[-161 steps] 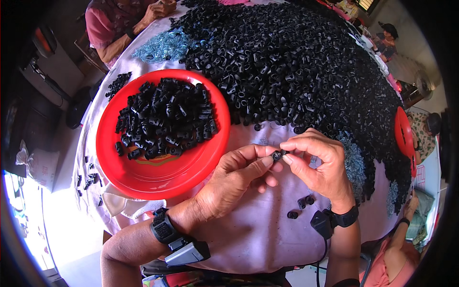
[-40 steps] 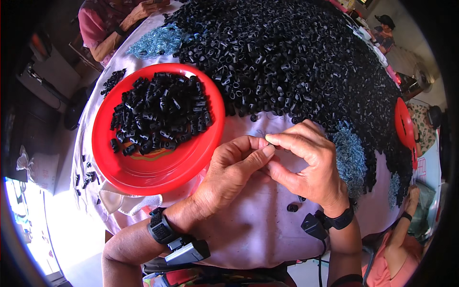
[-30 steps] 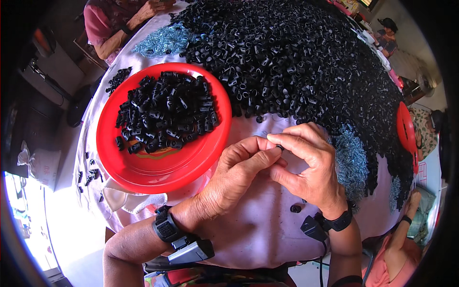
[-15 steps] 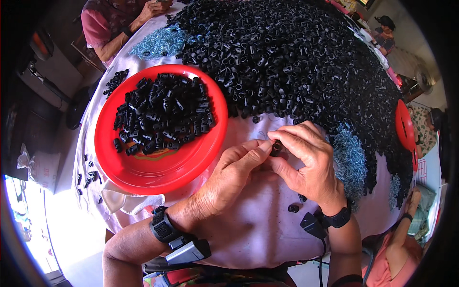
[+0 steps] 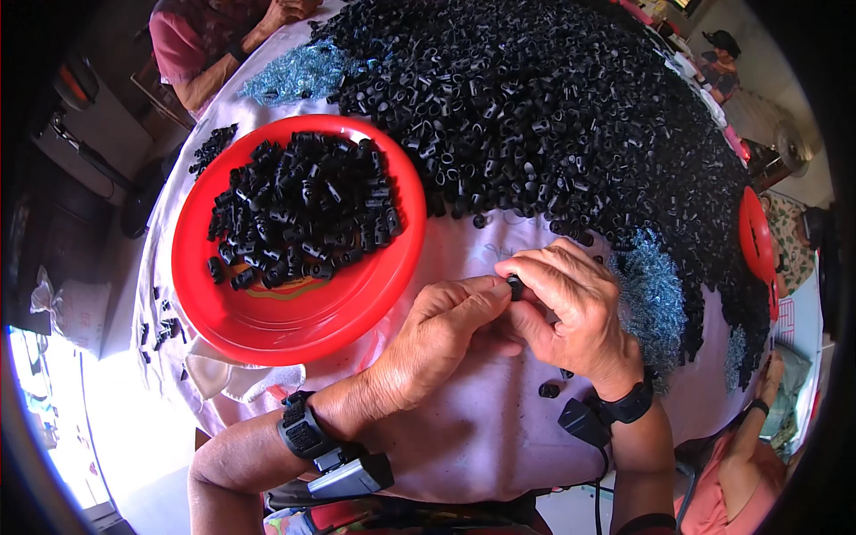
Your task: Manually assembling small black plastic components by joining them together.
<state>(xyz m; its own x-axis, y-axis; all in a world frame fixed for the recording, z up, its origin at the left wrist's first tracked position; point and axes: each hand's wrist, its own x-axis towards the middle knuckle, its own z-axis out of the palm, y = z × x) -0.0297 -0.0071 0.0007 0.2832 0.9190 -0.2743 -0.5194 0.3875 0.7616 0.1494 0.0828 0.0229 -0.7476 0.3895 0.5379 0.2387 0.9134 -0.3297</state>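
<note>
My two hands meet over the cloth in front of me. Between their fingertips is a small black plastic cord lock [image 5: 514, 286]. My right hand [image 5: 575, 312] pinches it with thumb and forefinger. The thumb and fingers of my left hand [image 5: 437, 334] are closed against its left side; what lies under that thumb is hidden. Left of my hands, a red plate [image 5: 285, 334] holds a heap of black cord locks [image 5: 299, 205]. Loose black pieces [image 5: 548, 390] lie beside my right wrist.
A huge pile of black plastic parts [image 5: 526, 116] covers the far table. Silvery-blue heaps of tiny springs [image 5: 655, 303] lie right of my hands and at the far left [image 5: 299, 73]. Other people sit around the table. Another red plate [image 5: 756, 234] stands at the right edge.
The black cord lock has turned slightly and sits lower between my fingertips. Both hands have shifted a little downward, still together. The red plate appears slightly further left.
</note>
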